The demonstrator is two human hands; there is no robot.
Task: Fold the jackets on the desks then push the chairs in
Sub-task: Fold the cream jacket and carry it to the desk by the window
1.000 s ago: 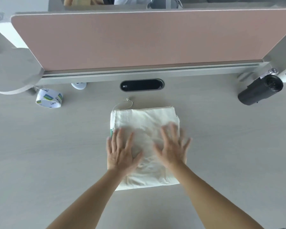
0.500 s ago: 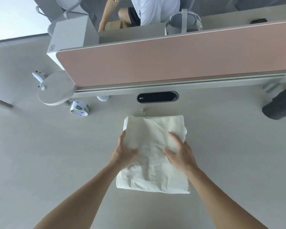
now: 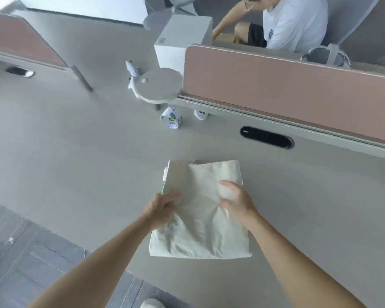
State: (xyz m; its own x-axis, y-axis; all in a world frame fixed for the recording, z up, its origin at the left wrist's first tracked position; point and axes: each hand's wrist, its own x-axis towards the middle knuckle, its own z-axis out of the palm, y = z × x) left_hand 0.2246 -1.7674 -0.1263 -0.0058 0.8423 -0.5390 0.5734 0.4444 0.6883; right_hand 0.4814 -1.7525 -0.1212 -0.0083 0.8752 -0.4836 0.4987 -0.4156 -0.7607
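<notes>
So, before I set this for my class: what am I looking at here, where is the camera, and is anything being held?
There is no machine. A person wears a camera on the head, looking down at their own arms. The left hand and right hand both rest on a folded cream jacket on a pale desk. Blur hides whether the right hand's fingers pinch the cloth. A tape roll lies farther back, near a pink divider. Another person sits behind it.
</notes>
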